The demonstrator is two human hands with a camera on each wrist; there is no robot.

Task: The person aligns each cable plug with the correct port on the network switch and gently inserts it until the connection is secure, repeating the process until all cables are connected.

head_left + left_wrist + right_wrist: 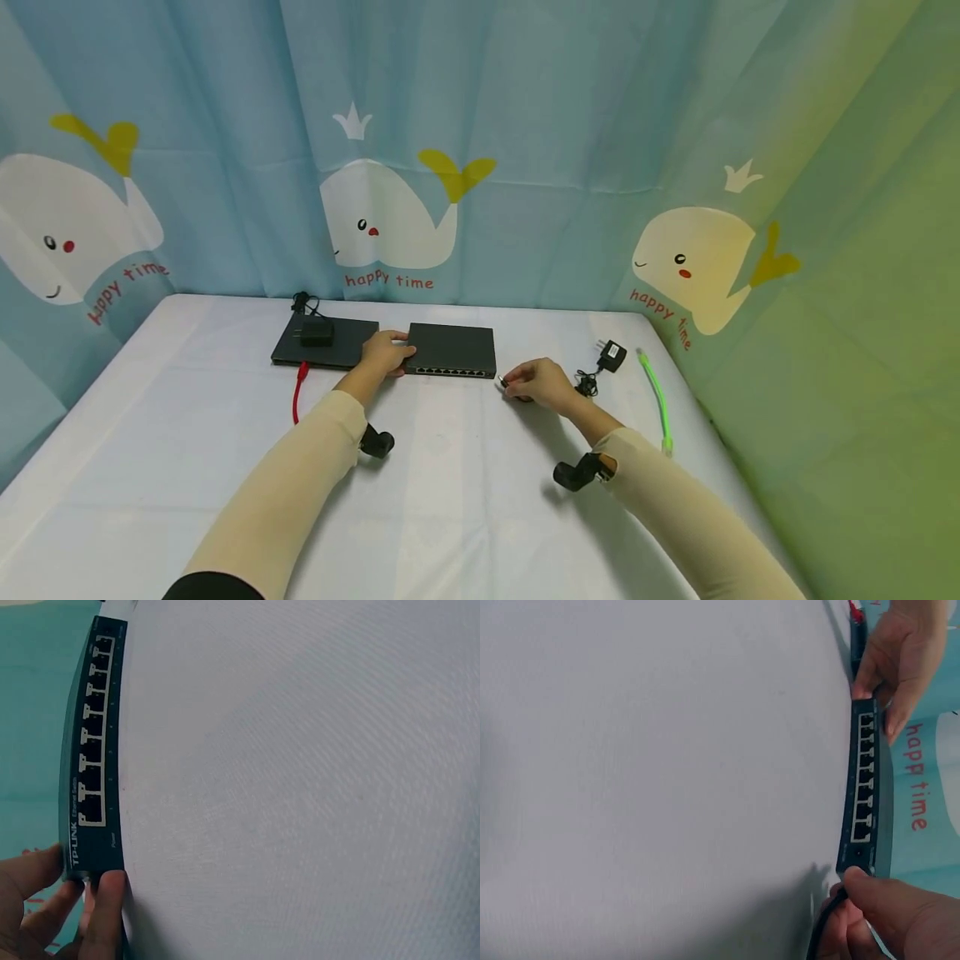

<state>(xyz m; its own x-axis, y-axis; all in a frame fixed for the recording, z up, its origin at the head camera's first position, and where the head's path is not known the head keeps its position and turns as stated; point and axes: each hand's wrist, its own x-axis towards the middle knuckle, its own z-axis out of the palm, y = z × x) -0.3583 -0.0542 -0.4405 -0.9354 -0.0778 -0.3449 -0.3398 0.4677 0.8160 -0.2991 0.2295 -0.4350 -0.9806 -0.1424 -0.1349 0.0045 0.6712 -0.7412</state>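
A black TP-LINK network switch lies on the white table, its row of ports facing the person. My left hand grips its left end, thumb on the top face and fingertips low on the end, as the left wrist view shows. At the other end, my right hand pinches the end of a black power cord between thumb and fingers, close to the switch's front right corner. A small round power socket shows on that corner. The fingers mostly hide the cord's plug.
Left of the switch lies a second flat black box with a black adapter on top and a red cable at its front. To the right are another black adapter with bundled cord and a green cable. A curtain hangs behind.
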